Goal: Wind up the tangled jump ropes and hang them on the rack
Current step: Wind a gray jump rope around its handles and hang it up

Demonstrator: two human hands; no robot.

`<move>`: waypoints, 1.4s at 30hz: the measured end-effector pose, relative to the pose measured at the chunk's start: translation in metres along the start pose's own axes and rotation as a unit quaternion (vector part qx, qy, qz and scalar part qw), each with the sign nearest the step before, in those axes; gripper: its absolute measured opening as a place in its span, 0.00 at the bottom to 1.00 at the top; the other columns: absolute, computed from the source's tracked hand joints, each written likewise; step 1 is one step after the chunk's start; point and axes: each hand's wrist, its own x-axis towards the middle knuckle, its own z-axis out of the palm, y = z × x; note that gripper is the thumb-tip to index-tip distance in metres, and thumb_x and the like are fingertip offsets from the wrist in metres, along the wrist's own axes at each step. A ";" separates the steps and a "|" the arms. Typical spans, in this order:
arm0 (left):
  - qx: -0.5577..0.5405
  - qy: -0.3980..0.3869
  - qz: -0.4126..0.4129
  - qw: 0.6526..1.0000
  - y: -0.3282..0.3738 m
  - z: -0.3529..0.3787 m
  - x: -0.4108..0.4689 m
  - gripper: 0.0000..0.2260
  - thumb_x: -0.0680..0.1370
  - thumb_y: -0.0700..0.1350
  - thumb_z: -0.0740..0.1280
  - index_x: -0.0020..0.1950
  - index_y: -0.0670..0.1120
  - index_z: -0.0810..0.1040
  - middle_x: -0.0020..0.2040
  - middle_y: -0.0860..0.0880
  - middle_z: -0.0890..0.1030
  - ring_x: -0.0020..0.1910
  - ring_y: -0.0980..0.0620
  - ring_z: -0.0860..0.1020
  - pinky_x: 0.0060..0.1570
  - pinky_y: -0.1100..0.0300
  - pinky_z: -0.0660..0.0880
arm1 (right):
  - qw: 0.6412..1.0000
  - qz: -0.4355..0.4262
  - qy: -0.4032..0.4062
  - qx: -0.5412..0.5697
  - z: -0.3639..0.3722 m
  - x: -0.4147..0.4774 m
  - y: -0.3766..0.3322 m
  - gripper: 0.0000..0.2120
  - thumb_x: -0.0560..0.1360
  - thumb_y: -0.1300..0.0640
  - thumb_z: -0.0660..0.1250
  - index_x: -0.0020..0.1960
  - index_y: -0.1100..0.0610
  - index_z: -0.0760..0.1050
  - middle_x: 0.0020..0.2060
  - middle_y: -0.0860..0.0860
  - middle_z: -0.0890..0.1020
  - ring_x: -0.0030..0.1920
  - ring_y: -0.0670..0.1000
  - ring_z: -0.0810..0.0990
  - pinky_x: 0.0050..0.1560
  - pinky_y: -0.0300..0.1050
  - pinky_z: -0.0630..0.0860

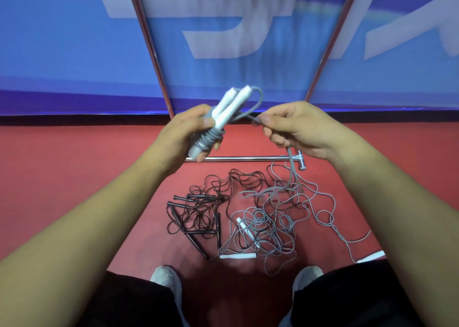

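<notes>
Red floor (74,177) underfoot, blue banner (49,41) behind, chrome rack (248,158) standing right up against it. Left hand (183,133) curled round a pair of white handles (231,105), held up over the rack's base bar, with grey cord (207,138) wound tight round their lower half. Right hand (298,128) just beside, pinching the loose run of that cord between thumb and fingers, tail dropping to the floor. Down by the shoes (166,277): black tangle (198,210) and grey tangle (270,227), side by side and touching.
</notes>
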 end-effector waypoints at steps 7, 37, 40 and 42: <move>-0.150 0.054 0.010 0.987 0.002 0.002 0.007 0.17 0.80 0.42 0.55 0.69 0.47 0.72 0.43 0.49 0.78 0.32 0.52 0.74 0.20 0.64 0.65 | 0.975 0.125 -0.047 0.179 0.011 -0.001 0.000 0.14 0.74 0.55 0.66 0.55 0.62 0.78 0.31 0.48 0.72 0.27 0.43 0.65 0.26 0.34 0.63; 0.594 0.007 -0.092 0.799 -0.013 -0.001 0.005 0.16 0.75 0.60 0.71 0.61 0.61 0.76 0.43 0.57 0.80 0.38 0.54 0.78 0.48 0.52 0.77 | 0.957 -0.055 0.039 -0.281 0.031 -0.025 -0.019 0.06 0.75 0.56 0.73 0.42 0.56 0.84 0.21 0.46 0.69 0.24 0.45 0.64 0.27 0.39 0.62; 0.632 -0.043 -0.077 0.770 -0.010 0.006 0.003 0.18 0.72 0.63 0.71 0.61 0.64 0.76 0.45 0.57 0.81 0.48 0.49 0.79 0.47 0.55 0.76 | 0.959 -0.061 0.059 -0.272 0.033 -0.023 -0.019 0.07 0.76 0.57 0.72 0.42 0.59 0.84 0.21 0.46 0.70 0.22 0.42 0.64 0.25 0.34 0.62; 0.618 -0.067 -0.071 0.780 -0.009 0.011 0.000 0.21 0.68 0.69 0.70 0.58 0.65 0.77 0.38 0.58 0.79 0.43 0.52 0.79 0.42 0.56 0.74 | 0.963 -0.066 0.078 -0.248 0.031 -0.022 -0.019 0.07 0.76 0.57 0.72 0.41 0.59 0.83 0.21 0.46 0.70 0.22 0.43 0.64 0.24 0.34 0.62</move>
